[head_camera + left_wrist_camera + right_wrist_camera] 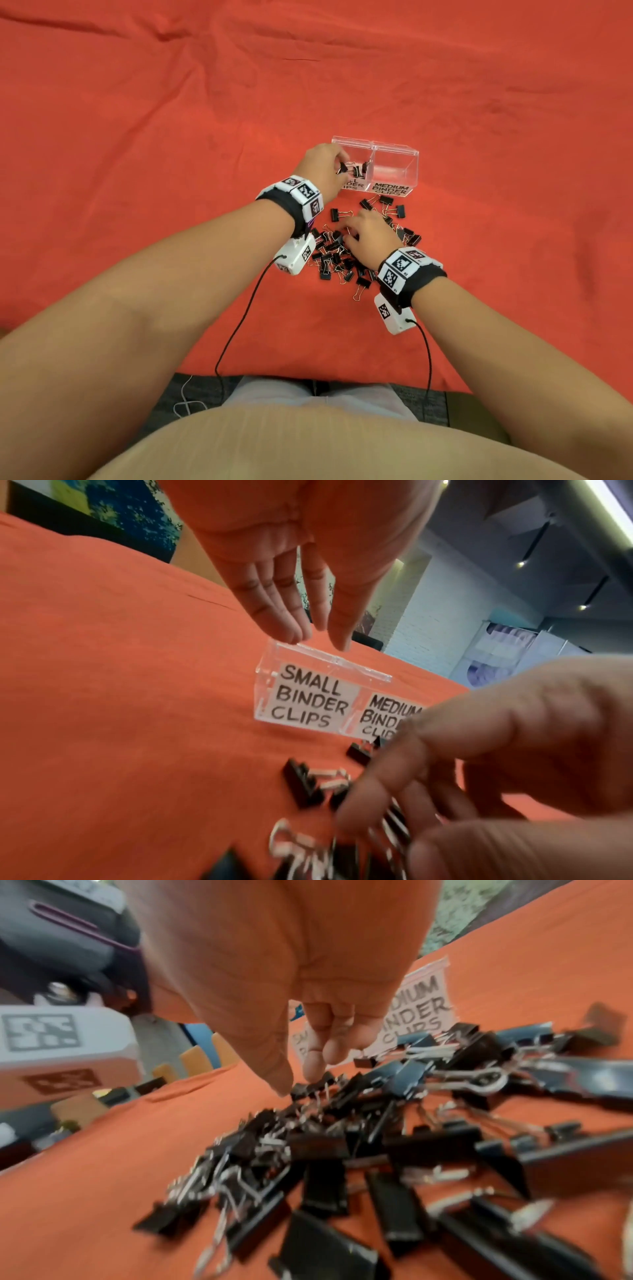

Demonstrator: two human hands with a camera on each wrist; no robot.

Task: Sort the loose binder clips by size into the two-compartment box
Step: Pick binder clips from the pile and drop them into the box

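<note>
A clear two-compartment box [394, 150] stands on the red cloth, labelled SMALL BINDER CLIPS [308, 704] on the left and MEDIUM BINDER CLIPS [390, 190] on the right. My left hand [337, 164] hovers over the small compartment with straight fingers [291, 620] that hold nothing. A few small black clips [359, 170] lie in that compartment; the medium one looks bare. The pile of black binder clips [335, 260] lies in front of the box. My right hand [296, 1085] reaches down into the pile, thumb and fingertips pinching a small clip [308, 1088].
Wrinkled red cloth [171, 137] covers the whole table. Wrist-camera cables [239, 325] trail back from both wrists to the table's near edge. Stray clips [387, 202] lie just in front of the medium label.
</note>
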